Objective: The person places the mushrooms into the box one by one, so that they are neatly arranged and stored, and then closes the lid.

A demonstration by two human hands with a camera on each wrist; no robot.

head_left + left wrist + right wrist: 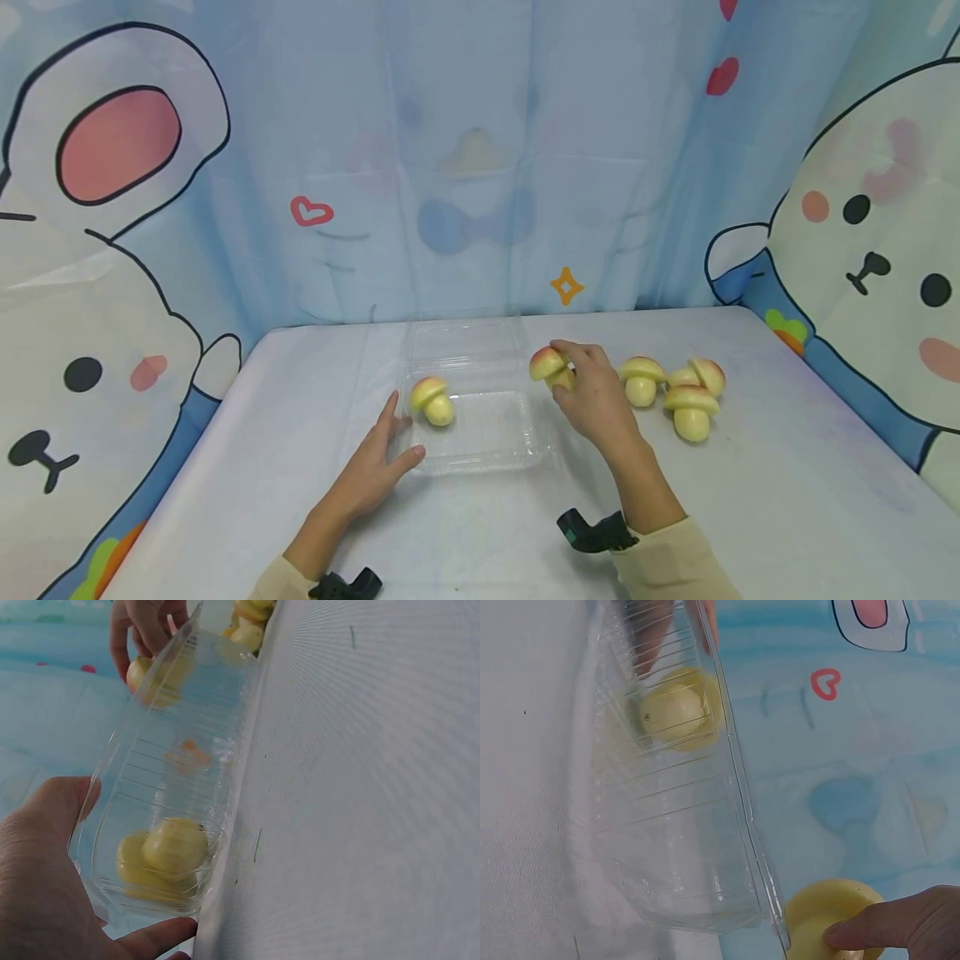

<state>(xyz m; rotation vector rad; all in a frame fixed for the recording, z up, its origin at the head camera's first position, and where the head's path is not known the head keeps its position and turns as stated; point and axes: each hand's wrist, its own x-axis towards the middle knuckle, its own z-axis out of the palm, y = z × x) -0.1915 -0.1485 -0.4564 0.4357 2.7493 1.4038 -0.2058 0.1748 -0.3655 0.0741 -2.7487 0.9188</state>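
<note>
A clear plastic clamshell box (487, 429) lies with its lid (465, 340) folded back on the white table. Inside, at the left end, rests a yellow mushroom-shaped piece with a reddish cap (432, 402). My left hand (375, 467) is at the box's left side, thumb and fingers spread along its wall; in the left wrist view the thumb (64, 799) touches the rim. Between the thumb and fingers of my right hand (596, 396) is a second mushroom-shaped piece (551, 367), held at the box's right edge. The right wrist view shows the thumb (877, 926) pressed on it.
To the right of my right hand stand several more mushroom-shaped pieces (692, 412) close together. A blue curtain (465, 167) with cartoon figures hangs behind the table (787, 483). Dark wrist cameras (596, 531) sit on both wrists.
</note>
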